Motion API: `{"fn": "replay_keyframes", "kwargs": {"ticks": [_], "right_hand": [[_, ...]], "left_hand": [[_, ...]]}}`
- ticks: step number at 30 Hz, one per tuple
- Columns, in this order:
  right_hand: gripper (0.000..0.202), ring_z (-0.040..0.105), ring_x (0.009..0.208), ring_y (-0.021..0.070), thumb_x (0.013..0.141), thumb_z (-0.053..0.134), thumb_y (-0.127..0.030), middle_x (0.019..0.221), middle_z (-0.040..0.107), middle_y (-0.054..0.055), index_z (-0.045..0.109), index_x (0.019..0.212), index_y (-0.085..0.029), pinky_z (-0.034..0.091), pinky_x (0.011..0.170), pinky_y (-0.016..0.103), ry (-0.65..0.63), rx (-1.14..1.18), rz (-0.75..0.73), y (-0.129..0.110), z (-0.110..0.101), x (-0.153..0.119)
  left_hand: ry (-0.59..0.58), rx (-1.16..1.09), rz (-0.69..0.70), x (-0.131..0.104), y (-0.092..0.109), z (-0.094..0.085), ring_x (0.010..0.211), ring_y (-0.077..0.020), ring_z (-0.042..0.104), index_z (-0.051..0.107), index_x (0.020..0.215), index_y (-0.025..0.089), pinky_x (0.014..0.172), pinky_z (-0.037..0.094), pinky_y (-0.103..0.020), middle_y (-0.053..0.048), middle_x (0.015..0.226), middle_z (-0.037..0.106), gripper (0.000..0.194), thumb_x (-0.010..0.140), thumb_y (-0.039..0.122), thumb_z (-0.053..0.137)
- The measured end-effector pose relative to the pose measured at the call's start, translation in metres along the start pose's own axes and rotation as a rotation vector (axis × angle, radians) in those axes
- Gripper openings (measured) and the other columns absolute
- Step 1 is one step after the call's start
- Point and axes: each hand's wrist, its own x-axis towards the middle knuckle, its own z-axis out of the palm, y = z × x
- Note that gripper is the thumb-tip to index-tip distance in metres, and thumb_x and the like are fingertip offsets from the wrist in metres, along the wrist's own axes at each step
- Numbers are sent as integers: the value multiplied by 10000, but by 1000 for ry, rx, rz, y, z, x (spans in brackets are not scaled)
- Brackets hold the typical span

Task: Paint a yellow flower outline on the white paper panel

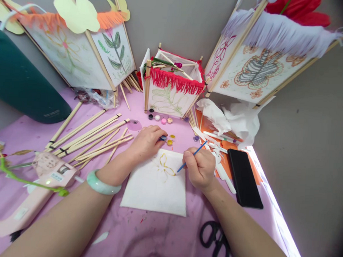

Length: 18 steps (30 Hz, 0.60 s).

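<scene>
A white sheet [157, 192] lies on the pink cloth, with a yellow flower outline near its top. My right hand [199, 168] is closed round a thin blue brush [191, 157], its tip close to the right end of the yellow outline. Past the sheet's upper left corner, my left hand [148, 142] has its fingers together at a small blue paint pot [162, 138]. A yellow paint pot [169, 142] sits just right of those fingertips. The wrist on the left wears a pale green bangle.
Sticks [88, 140] and a pink glue gun [34, 198] lie left. A black phone [244, 179], paper scraps and black scissors [215, 240] are right. Painted lanterns [169, 100] stand behind; a dark green bottle [25, 80] leans in at upper left.
</scene>
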Motion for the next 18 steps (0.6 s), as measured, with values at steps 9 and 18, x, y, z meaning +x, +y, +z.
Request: {"fn": "replay_keyframes", "kwargs": {"ticks": [9, 18], "right_hand": [[326, 445, 450, 95, 871, 438, -138, 479, 494, -5, 435, 549, -190, 333, 493, 259, 22, -34, -46, 4, 0, 0], [328, 460, 471, 97, 863, 435, -128, 497, 509, -12, 410, 544, -199, 350, 500, 258, 73, -54, -75, 1, -3, 2]], "left_hand": [[4, -6, 4, 0, 1, 0, 904, -198, 560, 617, 971, 163, 806, 449, -347, -71, 938, 621, 170, 816, 174, 548], [8, -8, 4, 0, 0, 1, 906, -199, 561, 616, 970, 169, 821, 449, -356, -67, 943, 622, 169, 815, 175, 551]]}}
